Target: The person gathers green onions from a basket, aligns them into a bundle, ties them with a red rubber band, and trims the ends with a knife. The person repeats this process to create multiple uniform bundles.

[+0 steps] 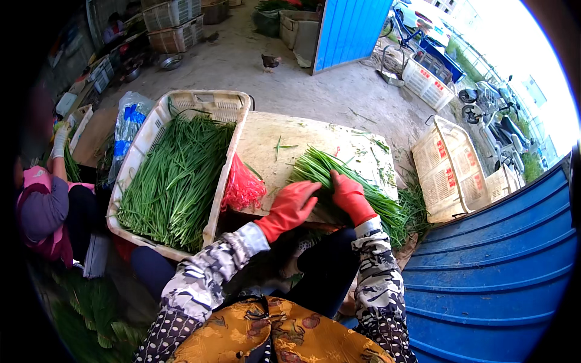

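Observation:
Both of my hands wear red rubber gloves. My right hand (352, 196) grips a thick bunch of garlic chives (327, 165) that lies across the near right part of a worn, pale board (268, 131). My left hand (290, 206) is beside the bunch on its left, fingers apart, with nothing seen in it. A bundle of red plastic ties (243, 186) lies at the board's left edge. Left of it stands a white plastic crate (238, 122), in which many green chives (177, 177) are heaped. Scraps of leaf are scattered over the board.
A co-worker (45, 208) with a white glove sits at the left. Loose leaves (415, 208) lie at the board's right end, near a large upright crate (449, 168). Blue corrugated metal (485, 277) borders the right side. A chicken (271, 62) stands on the floor beyond the board.

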`<act>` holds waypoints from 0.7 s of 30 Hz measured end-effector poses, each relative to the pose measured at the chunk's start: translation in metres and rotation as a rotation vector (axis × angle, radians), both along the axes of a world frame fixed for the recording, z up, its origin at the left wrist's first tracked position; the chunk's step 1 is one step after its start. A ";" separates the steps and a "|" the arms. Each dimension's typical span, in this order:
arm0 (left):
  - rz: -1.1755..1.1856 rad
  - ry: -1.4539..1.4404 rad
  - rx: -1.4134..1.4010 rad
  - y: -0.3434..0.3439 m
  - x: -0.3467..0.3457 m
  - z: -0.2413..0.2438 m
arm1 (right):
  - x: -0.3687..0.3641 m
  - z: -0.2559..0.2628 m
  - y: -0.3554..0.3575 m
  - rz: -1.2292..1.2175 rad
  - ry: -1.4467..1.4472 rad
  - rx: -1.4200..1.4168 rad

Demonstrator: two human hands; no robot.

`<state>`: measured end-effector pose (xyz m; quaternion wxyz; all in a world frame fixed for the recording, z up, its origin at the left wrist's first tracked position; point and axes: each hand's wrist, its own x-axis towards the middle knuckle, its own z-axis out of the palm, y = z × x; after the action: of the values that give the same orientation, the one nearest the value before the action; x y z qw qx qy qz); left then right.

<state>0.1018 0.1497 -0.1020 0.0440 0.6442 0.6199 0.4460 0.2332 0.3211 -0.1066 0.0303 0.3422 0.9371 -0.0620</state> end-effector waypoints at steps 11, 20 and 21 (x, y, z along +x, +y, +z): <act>0.095 0.392 -0.033 0.095 -0.008 -0.083 | 0.009 0.020 -0.007 0.006 -0.007 -0.069; 0.120 0.422 -0.023 0.090 -0.001 -0.071 | -0.036 -0.003 0.057 0.058 0.562 0.349; 0.114 0.416 -0.040 0.089 -0.001 -0.071 | -0.042 -0.020 0.067 0.013 0.456 0.391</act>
<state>0.1004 0.2388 -0.1730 -0.0972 0.6853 0.6598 0.2926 0.1913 0.3876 -0.1266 -0.2471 0.3127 0.9161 0.0444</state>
